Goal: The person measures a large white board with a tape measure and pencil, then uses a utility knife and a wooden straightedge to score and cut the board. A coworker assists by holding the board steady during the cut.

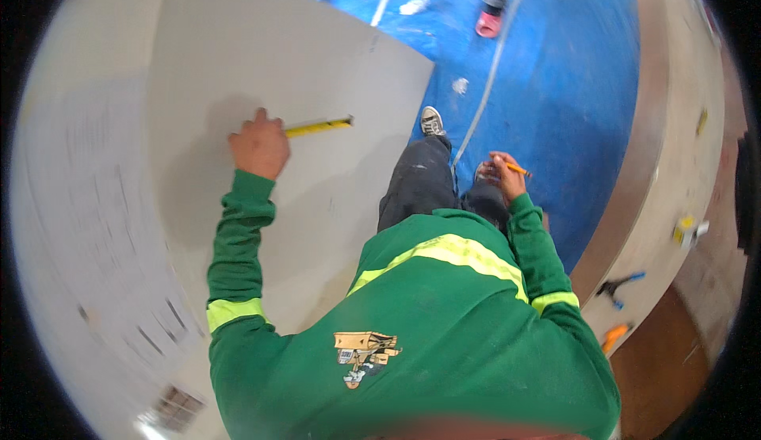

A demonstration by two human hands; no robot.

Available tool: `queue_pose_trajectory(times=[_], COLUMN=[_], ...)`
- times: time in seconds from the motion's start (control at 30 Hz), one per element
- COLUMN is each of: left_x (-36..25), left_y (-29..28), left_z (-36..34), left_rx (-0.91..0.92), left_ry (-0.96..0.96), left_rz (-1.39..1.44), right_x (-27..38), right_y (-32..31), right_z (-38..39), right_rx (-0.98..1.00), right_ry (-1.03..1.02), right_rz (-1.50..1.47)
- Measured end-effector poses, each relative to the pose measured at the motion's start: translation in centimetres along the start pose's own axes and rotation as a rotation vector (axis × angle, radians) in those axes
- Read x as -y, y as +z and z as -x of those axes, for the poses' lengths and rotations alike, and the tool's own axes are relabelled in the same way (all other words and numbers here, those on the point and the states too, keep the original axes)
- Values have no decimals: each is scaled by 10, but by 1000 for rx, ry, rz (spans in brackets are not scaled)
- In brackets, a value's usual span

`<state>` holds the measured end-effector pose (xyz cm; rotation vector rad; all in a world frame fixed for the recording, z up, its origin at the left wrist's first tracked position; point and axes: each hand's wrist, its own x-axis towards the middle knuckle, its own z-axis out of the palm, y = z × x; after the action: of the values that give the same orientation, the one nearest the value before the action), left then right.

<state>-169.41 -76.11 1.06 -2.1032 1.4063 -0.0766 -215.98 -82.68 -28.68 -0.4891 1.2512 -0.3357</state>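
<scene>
My left hand [258, 145] rests on a large pale grey board [301, 51] and is closed on a yellow tape measure, whose blade [319, 126] runs to the right across the board. My right hand [504, 177] hangs by my right knee, off the board's edge, and holds an orange pencil [519, 170] between the fingers. Both arms wear green sleeves with yellow reflective bands. My left foot in a grey shoe [431, 120] stands on the blue floor sheet beside the board.
A blue tarp [555, 67] covers the floor on the right, with a white cord [491, 67] across it. Another person's feet, one in a red sandal [489, 23], stand at the top. A wooden bench [674, 154] on the right carries clamps and small tools.
</scene>
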Motion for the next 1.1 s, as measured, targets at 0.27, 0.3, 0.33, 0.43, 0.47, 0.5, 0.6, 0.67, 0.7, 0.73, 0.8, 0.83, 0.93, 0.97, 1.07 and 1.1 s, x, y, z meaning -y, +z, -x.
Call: queue_pose_trajectory(times=[0.27,0.3,0.33,0.43,0.47,0.5,0.6,0.67,0.7,0.73,0.8,0.83,0.93,0.97,1.07,1.1], left_x=[-96,-107,-116,-126,-127,-124,-114,-71,-39,-1,75,105,156,159,162,161], left_y=[48,45,41,27,24,24,35,52,58,63,57,50,31,24,11,15], left_z=[256,276,295,342,359,375,431,481,513,546,627,669,773,802,850,855], left_rx=[163,129,105,48,3,37,76,86,93,150,126,65,121,114,58,38], left_ry=[-146,-117,-93,-66,-51,-60,-134,-240,-304,-367,-466,-467,-536,-518,-448,-393], left_rz=[536,544,556,598,615,597,487,375,341,305,276,253,189,174,17,-21], right_x=[18,15,9,-26,-43,-59,-104,-130,-145,-161,-194,-211,-284,-303,-360,-373], right_y=[65,82,99,126,129,129,101,73,54,36,-9,-28,-62,-66,-24,-1], right_z=[118,139,159,219,232,239,238,216,204,191,169,158,146,149,179,197], right_rx=[592,637,686,971,1024,1044,1049,994,923,877,706,645,477,454,457,522], right_ry=[-689,-897,-1126,-903,-713,-648,-612,-851,-814,-850,-843,-828,-676,-623,-754,-699], right_rz=[897,1007,1109,1351,1333,1311,1373,1516,1630,1706,1828,1897,1967,1960,1943,1903])
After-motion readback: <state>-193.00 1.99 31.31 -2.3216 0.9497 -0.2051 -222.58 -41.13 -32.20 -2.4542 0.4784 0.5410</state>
